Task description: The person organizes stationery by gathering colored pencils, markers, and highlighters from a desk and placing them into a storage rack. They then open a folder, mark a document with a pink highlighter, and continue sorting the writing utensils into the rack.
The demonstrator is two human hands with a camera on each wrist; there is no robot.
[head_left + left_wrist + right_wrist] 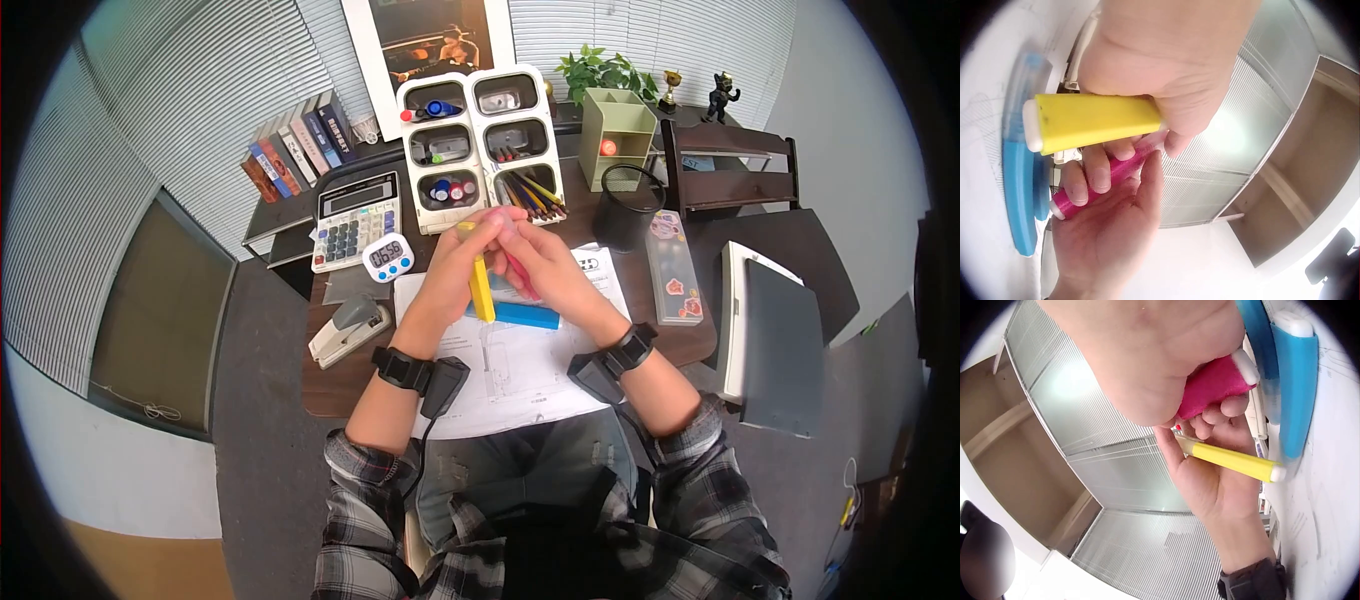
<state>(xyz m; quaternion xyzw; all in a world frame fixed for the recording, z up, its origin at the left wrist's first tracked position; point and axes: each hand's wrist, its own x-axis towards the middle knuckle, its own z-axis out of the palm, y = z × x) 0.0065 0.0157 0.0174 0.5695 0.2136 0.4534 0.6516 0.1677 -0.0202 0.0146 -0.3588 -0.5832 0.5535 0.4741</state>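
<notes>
Above the papers both hands meet, fingertips close together. My left hand [448, 283] grips a yellow highlighter [483, 292], its white-tipped end pointing down toward the desk; the body also shows in the left wrist view [1100, 122]. Curled fingers of my right hand [562, 278] hold a pink highlighter [1216, 387], whose white end sticks out beside the fingers. The upper ends of both highlighters are partly hidden by the fingers. Below the hands a blue highlighter [525, 317] lies on the printed sheets [520, 375], with another blue piece [1260, 347] alongside it.
A white organizer [480, 150] with pens and pencils stands behind the hands. Left are a calculator [355, 220], a timer [388, 258] and a stapler [350, 330]. Right are a black mesh cup [628, 210], a stickered case [675, 270] and a green holder [615, 135].
</notes>
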